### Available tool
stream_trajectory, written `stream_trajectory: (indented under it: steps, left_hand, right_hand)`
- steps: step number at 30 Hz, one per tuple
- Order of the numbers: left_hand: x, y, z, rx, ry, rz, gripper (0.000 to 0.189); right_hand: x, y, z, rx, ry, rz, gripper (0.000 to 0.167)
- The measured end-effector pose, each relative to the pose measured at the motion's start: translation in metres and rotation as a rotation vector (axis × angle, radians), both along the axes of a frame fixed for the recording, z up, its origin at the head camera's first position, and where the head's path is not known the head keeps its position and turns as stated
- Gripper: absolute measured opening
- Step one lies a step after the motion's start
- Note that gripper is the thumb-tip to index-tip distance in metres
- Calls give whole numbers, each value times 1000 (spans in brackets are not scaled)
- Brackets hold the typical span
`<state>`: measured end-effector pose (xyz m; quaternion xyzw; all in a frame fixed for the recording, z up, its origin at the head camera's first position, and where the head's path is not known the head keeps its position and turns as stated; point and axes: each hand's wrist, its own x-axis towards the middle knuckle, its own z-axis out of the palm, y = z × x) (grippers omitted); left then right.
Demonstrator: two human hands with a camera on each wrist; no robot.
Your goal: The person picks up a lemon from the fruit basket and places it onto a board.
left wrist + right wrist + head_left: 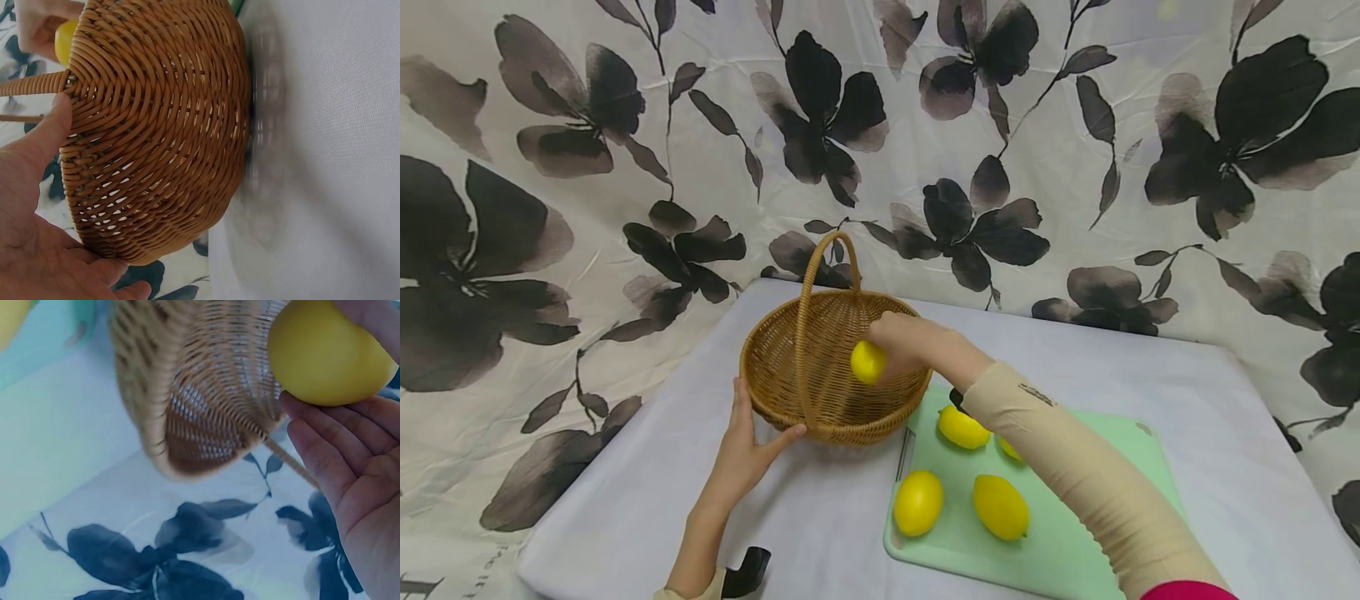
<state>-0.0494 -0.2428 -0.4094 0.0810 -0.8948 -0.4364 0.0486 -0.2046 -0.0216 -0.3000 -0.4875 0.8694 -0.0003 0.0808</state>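
Observation:
A brown wicker basket (842,429) with an arched handle stands on the white-covered table. My left hand (741,462) is spread against its near left side, thumb by the foot of the handle and fingers along the outer wall. In the left wrist view, the thumb tip lies at the woven rim (70,159). Over the basket's right part, my right hand (902,337) holds a lemon (868,362). The right wrist view shows this lemon (331,353) between thumb and fingertips, with the basket mouth beyond it.
A light green cutting board (955,546) lies right of the basket. On it are several lemons: one front left (918,503), one front right (1002,507), one farther back (964,428), another partly hidden by the right sleeve. Floral cloth (850,167) hangs behind the table.

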Motion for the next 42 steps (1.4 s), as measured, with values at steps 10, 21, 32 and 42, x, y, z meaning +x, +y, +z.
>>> stream_trajectory:
  steps: [10, 21, 32, 42]
  left_hand:
    - [-1, 0, 2, 1, -10, -8, 117]
    - [-1, 3, 3, 16, -20, -30, 118]
    - [-1, 0, 2, 3, -36, -26, 118]
    - [-2, 1, 2, 10, -21, -39, 118]
  right_hand:
    - [8, 34, 3, -89, -38, -13, 58]
    - [15, 70, -1, -175, -83, -88, 66]
    - [21, 105, -5, -254, -87, -117, 62]
    - [27, 135, -8, -268, -71, -159, 64]
